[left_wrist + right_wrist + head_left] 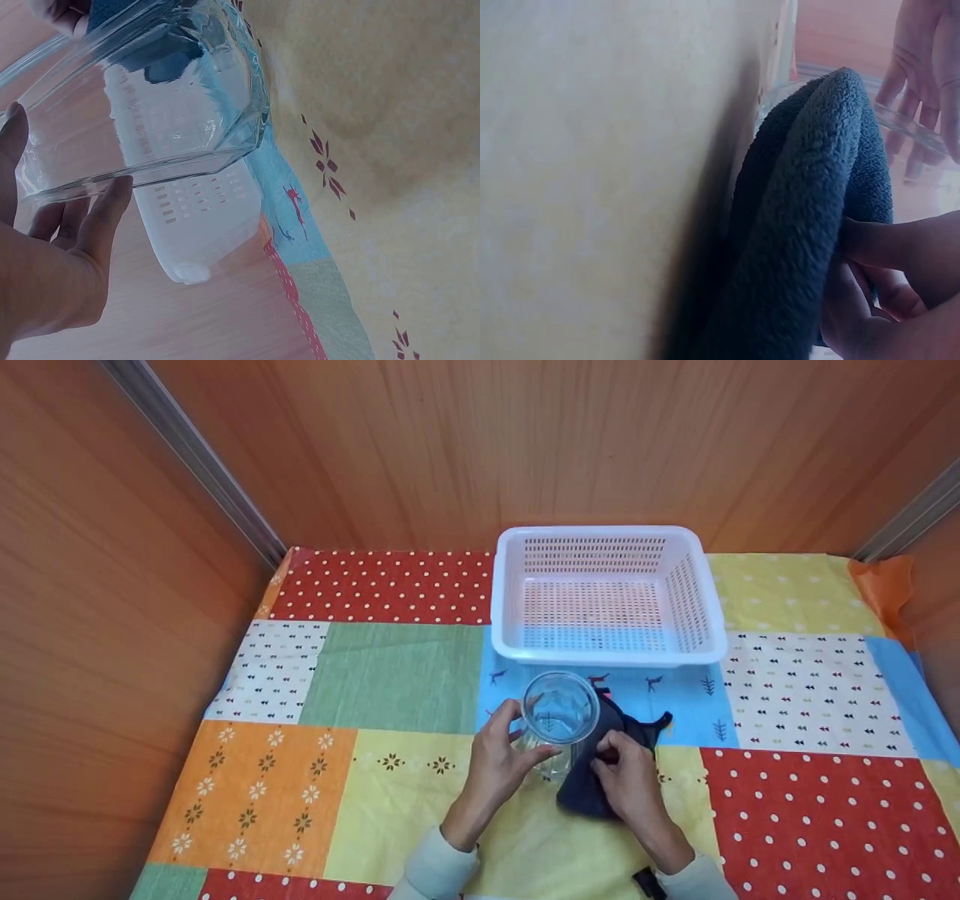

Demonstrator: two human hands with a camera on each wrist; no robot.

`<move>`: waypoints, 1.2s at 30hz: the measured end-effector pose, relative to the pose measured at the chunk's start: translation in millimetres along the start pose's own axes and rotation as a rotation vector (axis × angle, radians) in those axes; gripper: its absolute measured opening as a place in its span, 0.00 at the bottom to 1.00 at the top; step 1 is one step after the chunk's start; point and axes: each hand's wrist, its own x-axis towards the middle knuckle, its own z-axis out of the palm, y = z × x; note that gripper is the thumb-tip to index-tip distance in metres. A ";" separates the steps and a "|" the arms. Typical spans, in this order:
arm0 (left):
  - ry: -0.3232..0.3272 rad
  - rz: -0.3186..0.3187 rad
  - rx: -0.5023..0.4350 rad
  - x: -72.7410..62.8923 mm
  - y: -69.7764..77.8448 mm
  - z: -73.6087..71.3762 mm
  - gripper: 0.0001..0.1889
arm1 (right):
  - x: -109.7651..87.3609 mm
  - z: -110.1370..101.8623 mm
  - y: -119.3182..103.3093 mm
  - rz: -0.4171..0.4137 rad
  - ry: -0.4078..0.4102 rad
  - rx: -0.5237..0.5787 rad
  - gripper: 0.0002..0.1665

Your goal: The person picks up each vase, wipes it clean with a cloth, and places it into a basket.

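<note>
A clear glass jar (561, 718) with a round rim stands upright on the patchwork cloth, its mouth facing up. My left hand (496, 761) holds it from the left, thumb on the near side and fingers round the far side; the left wrist view shows its faceted wall (225, 142). Against the jar's right side lies a dark blue-grey towel (583, 795), partly bunched. My right hand (628, 780) pinches this towel between thumb and fingers. Up close in the right wrist view, the fluffy fabric (802, 202) stands in a fold and hides part of the jar.
Just beyond the jar sits a white plastic basket (607, 658) with slotted walls. A patchwork tablecloth (405, 675) covers the table. Wood-grain panels (465, 450) rise behind and at both sides. A dark loop (664, 720) sticks out from the towel's far right.
</note>
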 end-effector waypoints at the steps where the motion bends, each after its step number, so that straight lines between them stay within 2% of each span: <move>1: 0.000 0.000 0.001 0.0 -0.2 0.2 0.29 | 0.4 0.5 1.0 -0.002 -0.003 -0.004 0.16; 8: 0.014 0.018 0.011 -1.1 -0.7 -1.2 0.29 | 1.0 3.8 6.4 -0.002 -0.019 -0.013 0.17; 17: 0.000 -0.004 0.013 -2.4 -2.2 -1.6 0.29 | -0.4 4.6 4.8 0.015 -0.005 0.065 0.16; 28: -0.005 0.003 0.005 -2.6 -2.1 -2.0 0.30 | 0.5 -8.9 -23.7 -0.004 0.056 0.174 0.13; 36: 0.002 0.020 0.005 -0.5 -0.9 -0.9 0.30 | 2.8 -19.9 -44.1 -0.082 0.108 0.233 0.12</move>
